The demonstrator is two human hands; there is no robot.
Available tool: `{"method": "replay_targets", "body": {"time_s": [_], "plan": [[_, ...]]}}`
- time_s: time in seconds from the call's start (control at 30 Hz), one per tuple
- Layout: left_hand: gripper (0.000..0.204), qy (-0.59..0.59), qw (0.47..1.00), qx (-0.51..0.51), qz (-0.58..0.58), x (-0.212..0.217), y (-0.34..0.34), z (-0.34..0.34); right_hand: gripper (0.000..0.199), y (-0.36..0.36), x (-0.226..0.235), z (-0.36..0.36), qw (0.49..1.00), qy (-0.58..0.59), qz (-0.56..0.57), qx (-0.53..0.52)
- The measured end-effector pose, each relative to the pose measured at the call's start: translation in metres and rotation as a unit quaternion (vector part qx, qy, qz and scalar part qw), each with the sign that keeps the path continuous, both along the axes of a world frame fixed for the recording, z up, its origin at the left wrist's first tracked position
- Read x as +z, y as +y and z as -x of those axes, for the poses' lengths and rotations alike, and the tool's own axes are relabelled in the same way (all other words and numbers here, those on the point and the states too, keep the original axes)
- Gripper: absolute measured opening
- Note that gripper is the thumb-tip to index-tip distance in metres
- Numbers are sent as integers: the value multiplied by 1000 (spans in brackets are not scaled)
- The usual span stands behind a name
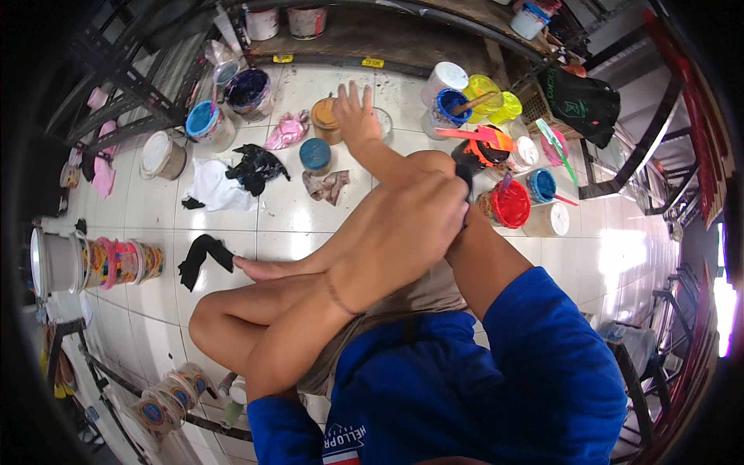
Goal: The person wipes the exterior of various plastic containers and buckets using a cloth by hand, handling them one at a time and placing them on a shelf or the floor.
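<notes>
My left hand [435, 215] is closed on a dark cloth [466, 174] at my right arm, near the elbow. Most of that cloth is hidden behind the fingers. Beyond it my right hand [357, 115] reaches forward, fingers spread, holding nothing. It is over or beside a tub with an orange-yellow lid [325, 114]; whether they touch I cannot tell. A teal-lidded jar [315, 156] stands nearer me, by a crumpled brown-stained rag [326, 187]. To the left lie a pink rag [287, 130] and a black-stained cloth [258, 169].
Open paint tubs crowd the right, including a red one [511, 204] and a blue one [453, 105] with a stick. An orange-smeared spatula [487, 137] lies across a tub. Black metal shelving [333, 58] runs behind. Stacked buckets [101, 261] lie at left, near a black cloth strip [205, 260].
</notes>
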State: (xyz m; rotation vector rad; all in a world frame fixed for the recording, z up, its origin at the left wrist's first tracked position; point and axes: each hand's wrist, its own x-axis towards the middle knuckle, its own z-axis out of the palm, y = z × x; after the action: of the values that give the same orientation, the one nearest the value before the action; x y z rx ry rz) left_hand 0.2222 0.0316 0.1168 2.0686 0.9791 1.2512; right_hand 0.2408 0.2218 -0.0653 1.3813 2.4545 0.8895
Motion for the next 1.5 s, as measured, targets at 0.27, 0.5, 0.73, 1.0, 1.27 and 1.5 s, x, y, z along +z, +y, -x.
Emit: {"method": "replay_targets", "body": {"time_s": [0.27, 0.5, 0.73, 1.0, 1.27, 1.5], "plan": [[11, 167, 919, 319, 162, -149, 11, 140, 40, -1, 27, -19, 859, 328, 372, -124], [38, 312, 868, 267, 278, -255, 44, 187, 36, -73, -97, 14, 892, 275, 349, -88], [64, 152, 904, 317, 243, -293, 87, 158, 32, -29, 5, -6, 885, 174, 430, -38], [74, 84, 910, 377, 153, -298, 110, 122, 23, -5, -38, -3, 771, 465, 389, 197], [67, 76, 883, 431, 167, -302, 107, 114, 21, -1, -45, 24, 782, 495, 359, 120], [64, 53, 882, 440, 162, -307, 99, 113, 19, -29, -53, 34, 856, 405, 304, 101]]}}
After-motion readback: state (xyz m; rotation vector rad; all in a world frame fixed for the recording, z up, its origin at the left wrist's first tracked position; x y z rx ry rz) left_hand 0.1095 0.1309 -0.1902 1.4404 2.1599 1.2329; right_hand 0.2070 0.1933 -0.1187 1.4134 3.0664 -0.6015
